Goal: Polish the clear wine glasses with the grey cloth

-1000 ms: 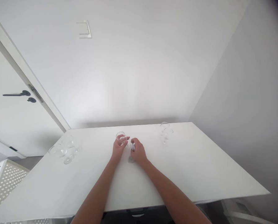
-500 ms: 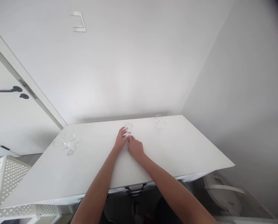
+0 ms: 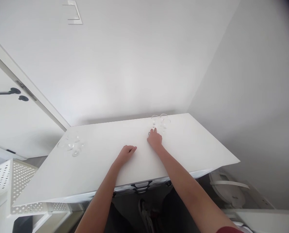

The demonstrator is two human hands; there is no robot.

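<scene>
A clear stemmed glass [image 3: 154, 121] stands toward the back of the white table [image 3: 105, 139], and my right hand [image 3: 155, 139] has its fingers closed at the foot of it. Just right of this glass are other clear stemmed glasses [image 3: 165, 120], their outlines faint against the white. My left hand [image 3: 126, 154] rests on the tabletop near the middle, fingers curled in and thumb pointing right, with nothing seen in it. On the table's left part several more clear glasses [image 3: 72, 144] sit close together, hard to tell apart; one foot faces me.
A white wall rises behind the table. White perforated baskets [image 3: 23, 181] stand at the lower left, near a door with a dark handle [image 3: 7, 92]. Below the front edge is a dark drawer handle [image 3: 141, 186]. A white round-lidded object [image 3: 228, 189] is at the lower right.
My right hand has carried the glass from the table's middle to the right, beside the other glasses. My left hand has let go of it, drawn back toward me and curled.
</scene>
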